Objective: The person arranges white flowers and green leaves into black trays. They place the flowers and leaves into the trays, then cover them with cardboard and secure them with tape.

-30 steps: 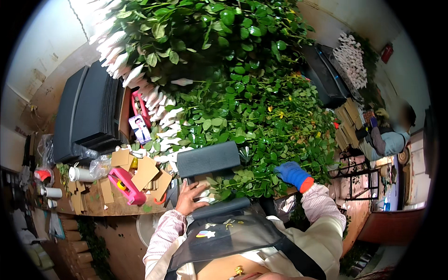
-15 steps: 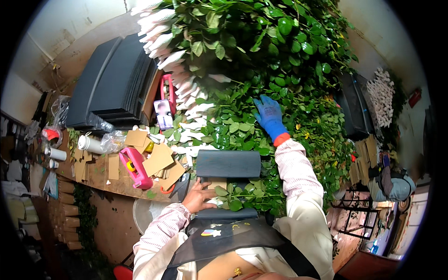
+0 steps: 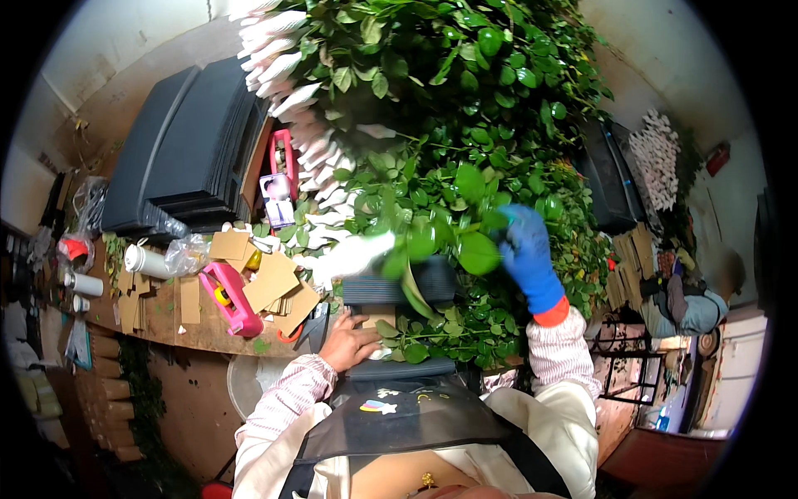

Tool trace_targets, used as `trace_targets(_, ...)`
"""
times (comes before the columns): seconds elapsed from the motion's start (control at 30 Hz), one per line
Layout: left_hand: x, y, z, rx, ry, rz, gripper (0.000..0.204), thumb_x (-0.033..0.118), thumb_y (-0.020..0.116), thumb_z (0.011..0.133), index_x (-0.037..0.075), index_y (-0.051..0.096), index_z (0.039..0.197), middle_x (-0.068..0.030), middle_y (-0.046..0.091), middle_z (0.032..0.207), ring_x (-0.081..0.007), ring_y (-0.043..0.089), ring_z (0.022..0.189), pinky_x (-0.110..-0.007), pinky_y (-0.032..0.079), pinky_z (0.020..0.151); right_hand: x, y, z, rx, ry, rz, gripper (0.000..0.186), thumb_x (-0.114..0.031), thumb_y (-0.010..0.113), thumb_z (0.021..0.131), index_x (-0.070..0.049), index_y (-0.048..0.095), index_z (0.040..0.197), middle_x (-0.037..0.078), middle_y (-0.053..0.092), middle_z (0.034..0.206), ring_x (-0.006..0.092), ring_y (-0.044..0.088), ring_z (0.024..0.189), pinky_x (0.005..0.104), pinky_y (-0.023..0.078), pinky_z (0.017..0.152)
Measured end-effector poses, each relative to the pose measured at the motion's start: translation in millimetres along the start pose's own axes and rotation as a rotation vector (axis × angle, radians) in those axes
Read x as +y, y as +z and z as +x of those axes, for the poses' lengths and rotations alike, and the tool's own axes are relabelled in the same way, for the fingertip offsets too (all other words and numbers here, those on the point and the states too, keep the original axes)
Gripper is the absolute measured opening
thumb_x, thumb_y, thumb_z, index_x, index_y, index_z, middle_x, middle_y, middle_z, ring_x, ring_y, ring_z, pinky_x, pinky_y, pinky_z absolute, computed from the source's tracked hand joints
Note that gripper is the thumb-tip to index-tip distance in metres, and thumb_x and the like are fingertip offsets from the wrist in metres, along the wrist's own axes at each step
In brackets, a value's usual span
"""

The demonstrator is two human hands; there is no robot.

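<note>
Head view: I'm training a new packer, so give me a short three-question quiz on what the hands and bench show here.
1. True or false: the right hand wears a blue glove.
2. What does the right hand hold? A) a leafy stem with a white-wrapped bud B) the pink tape dispenser C) a cardboard piece
3. Fill in: the bare left hand rests at the near edge of the wooden ____, below the dark ribbed tray.

Key: 1 true; 2 A; 3 bench.
</note>
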State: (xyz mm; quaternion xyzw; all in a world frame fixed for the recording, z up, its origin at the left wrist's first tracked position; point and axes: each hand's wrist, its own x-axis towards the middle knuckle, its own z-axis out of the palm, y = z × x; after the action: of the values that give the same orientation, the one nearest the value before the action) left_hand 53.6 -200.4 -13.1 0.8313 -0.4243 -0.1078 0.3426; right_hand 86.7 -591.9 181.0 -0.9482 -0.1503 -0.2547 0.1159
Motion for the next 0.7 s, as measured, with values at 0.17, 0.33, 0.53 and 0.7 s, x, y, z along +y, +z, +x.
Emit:
trace_targets(0.17,-6.5,15.0,6.0,0.043,0.036,-0.152,0.014,0.016,0.074,0.087,0.007,0.077,0.097,-0.0081,0.075,0.096,-0.0294,0.066,0.091,-0.041,0.053,0.084,53.2,29.7,-81.0,-0.146,0.163,-0.104,0.036,-0.008,0.074,0.075,-0.009,0.067,0.110,0.011,0.067,0.111,0.0335,0.062,0.107,0.0469,0.047,0.098)
trace_targets(0.33,-40.6,44.4,-6.9,-0.004,-0.152,-0.382,0.031,0.021,0.074,0.086,0.005,0.071,0.112,-0.0136,0.074,0.103,-0.0301,0.069,0.089,-0.041,0.053,0.084,-21.4,-8.8,-45.4,-0.090,-0.025,-0.057,0.044,-0.009,0.074,0.071,-0.012,0.066,0.114,0.010,0.067,0.105,0.0327,0.064,0.102,0.0476,0.049,0.093)
trace_targets(0.53,-14.1,24.3,5.6,-0.012,-0.076,-0.277,0.019,0.014,0.076,0.087,0.000,0.075,0.100,-0.0150,0.067,0.098,-0.0310,0.067,0.094,-0.039,0.054,0.080,-45.3,0.0,-43.8,-0.267,-0.069,-0.171,0.039,-0.004,0.068,0.072,-0.016,0.069,0.110,0.007,0.067,0.098,0.0299,0.064,0.091,0.0436,0.051,0.078)
trace_targets(0.7,-13.9,26.4,-3.7,-0.140,-0.392,-0.294,0.020,0.017,0.078,0.084,0.001,0.071,0.096,-0.0137,0.064,0.094,-0.0341,0.065,0.089,-0.040,0.051,0.075,-26.5,-11.5,-37.9,-0.226,-0.078,-0.079,0.037,0.000,0.067,0.074,-0.019,0.071,0.104,0.005,0.069,0.091,0.0274,0.065,0.086,0.0413,0.053,0.072)
